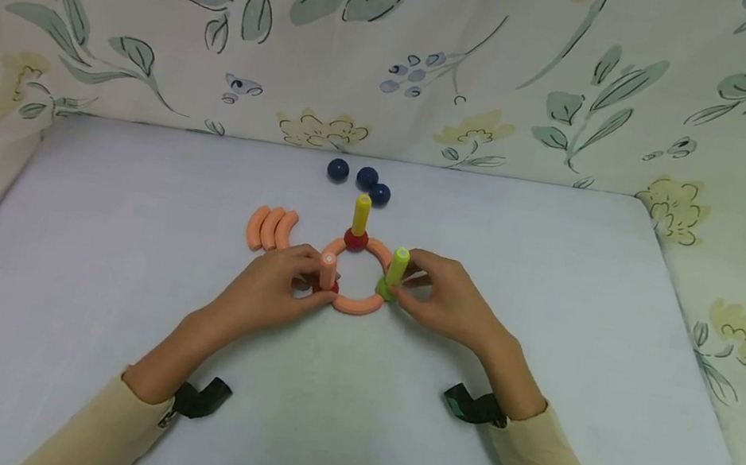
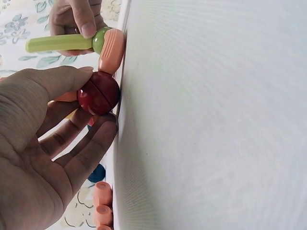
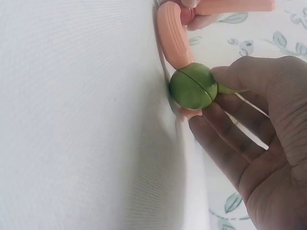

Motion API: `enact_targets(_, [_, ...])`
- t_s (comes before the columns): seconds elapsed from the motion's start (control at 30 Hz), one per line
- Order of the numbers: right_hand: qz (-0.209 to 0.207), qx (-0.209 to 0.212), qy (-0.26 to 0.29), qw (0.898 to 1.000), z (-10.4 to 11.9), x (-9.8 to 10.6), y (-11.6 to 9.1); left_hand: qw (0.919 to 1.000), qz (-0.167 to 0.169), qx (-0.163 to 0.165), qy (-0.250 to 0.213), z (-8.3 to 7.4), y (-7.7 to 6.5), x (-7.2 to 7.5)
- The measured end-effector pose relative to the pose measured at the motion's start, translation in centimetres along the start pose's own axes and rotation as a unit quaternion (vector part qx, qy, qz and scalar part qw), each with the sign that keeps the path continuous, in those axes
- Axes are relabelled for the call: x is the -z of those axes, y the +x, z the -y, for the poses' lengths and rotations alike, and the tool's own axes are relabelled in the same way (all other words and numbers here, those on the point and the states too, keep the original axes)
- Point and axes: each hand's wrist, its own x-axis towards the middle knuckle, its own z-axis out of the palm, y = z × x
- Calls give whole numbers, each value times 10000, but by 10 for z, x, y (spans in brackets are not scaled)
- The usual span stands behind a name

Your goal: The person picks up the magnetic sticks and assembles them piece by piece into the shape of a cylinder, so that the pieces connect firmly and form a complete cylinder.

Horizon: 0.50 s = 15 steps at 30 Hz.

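So there's a big white surface (image 1: pixel 545 242), then two hands: the left hand's (image 1: pixel 267 285) grip is pinching a red ball (image 2: pixel 99 93), the right hand's (image 1: pixel 446 296) a green ball (image 3: pixel 194 86). Both balls sit in a ring of orange curves (image 1: pixel 356 307) mid-surface (pretty neat circle, honestly). Three more curves (image 1: pixel 270 229) lie left of it, a yellow rod (image 1: pixel 361 216) stands at its far side, and three dark blue balls (image 1: pixel 338 170) sit beyond.
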Motion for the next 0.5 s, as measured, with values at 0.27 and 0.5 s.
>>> enact_targets(0.27, [-17,-79,-124,9999,-3,4,-4,9999,32,-93,-78,0,2,-3])
enact_targets(0.5, [176,-111,-75,9998,-9,10,-3,9999,-22,-109,13,3,-1,-1])
